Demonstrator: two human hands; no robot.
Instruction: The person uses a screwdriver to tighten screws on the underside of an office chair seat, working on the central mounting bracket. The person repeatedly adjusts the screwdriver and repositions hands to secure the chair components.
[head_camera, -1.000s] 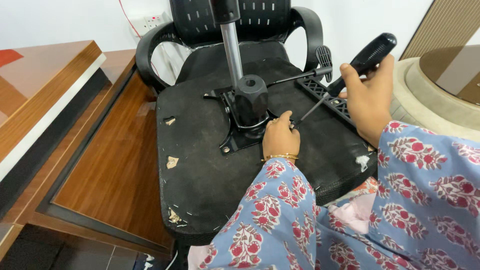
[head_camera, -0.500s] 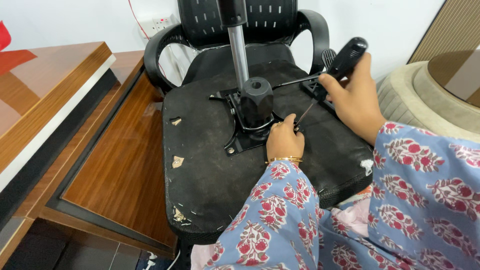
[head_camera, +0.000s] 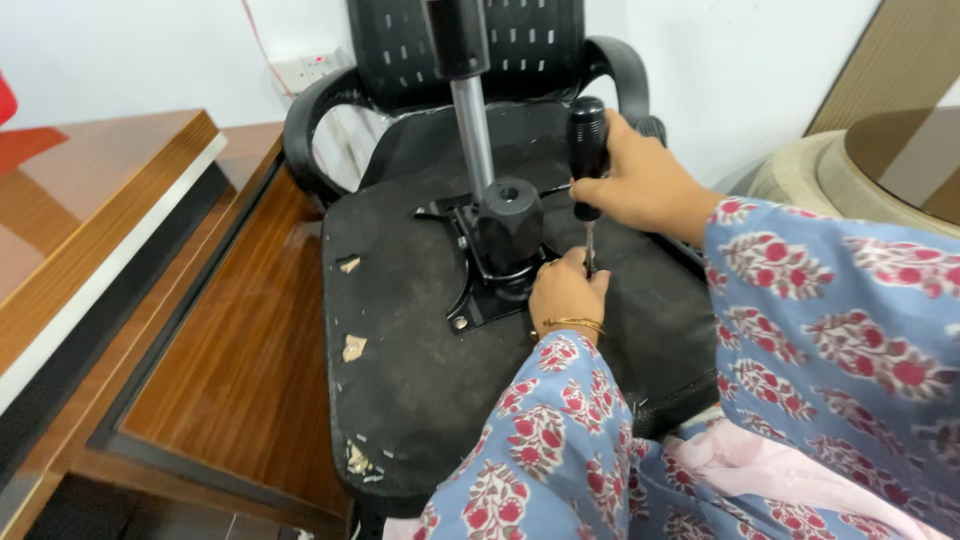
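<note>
An office chair lies overturned in the middle of the frame, the black underside of its seat (head_camera: 420, 380) facing up and its mesh backrest (head_camera: 520, 45) standing against the white wall at the top. A metal mounting plate (head_camera: 480, 290) is fixed to the centre of the seat underside, and a black hub (head_camera: 508, 225) rises from it with a silver gas-lift column (head_camera: 472, 135) pointing up toward the top edge.

The right hand (head_camera: 645, 185) sits right of centre, its fingers wrapped tightly around the black handle of a screwdriver (head_camera: 588, 150). The tool stands nearly upright, its thin shaft running down to the right edge of the mounting plate. The left hand (head_camera: 568, 290) rests just below, at the foot of the shaft, fingers curled narrow and pinching the shaft near its tip; a gold bangle (head_camera: 572, 323) circles the wrist. Whether the tip sits in a screw cannot be told, as the fingers hide it. Both arms wear blue sleeves with a red floral print, filling the lower right of the frame.

Black armrests (head_camera: 305, 130) curve at either side of the backrest. Small pale scraps (head_camera: 352, 347) lie on the left part of the seat underside. A wooden surface (head_camera: 90, 210) with a glossy brown top fills the left of the frame, and a lower wooden panel (head_camera: 240, 340) lies between it and the chair. A beige rounded seat (head_camera: 800, 175) shows at upper right.
</note>
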